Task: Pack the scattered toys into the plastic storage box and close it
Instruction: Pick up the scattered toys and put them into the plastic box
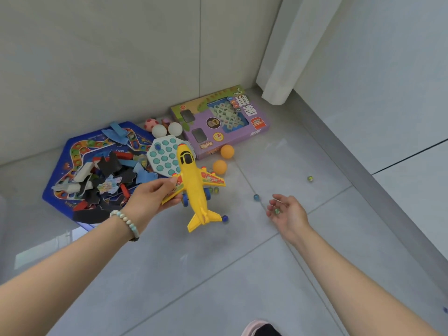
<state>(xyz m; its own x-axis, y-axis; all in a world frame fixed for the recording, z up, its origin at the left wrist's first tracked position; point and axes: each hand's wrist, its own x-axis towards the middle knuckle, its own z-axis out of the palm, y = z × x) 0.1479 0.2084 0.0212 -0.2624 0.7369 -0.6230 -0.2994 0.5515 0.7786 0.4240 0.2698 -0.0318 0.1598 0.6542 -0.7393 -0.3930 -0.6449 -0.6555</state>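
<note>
My left hand (148, 197) is stretched out over the floor (194, 275), a bead bracelet (126, 220) on its wrist. Thumb on top and fingers beneath pinch the plane (194, 180) by one wing, so the plane hangs nose away from me, clear of the tiles. My right hand (288, 214) is turned palm up, fingers loosely bent and not closed. A small marble (276, 211) seems to lie in the cupped palm.

The wing carries red lettering, half covered by my thumb, and I cannot read it. The purple box (218, 124) by the wall shows large Chinese characters upside down to me. Its smaller print is too fine to read.

The blue board (80, 151) is buried under puzzle pieces (109, 183). The plane hides part of a dimpled white tray (164, 154). Orange balls (227, 151), white balls (159, 130) and loose marbles (256, 197) lie around.
</note>
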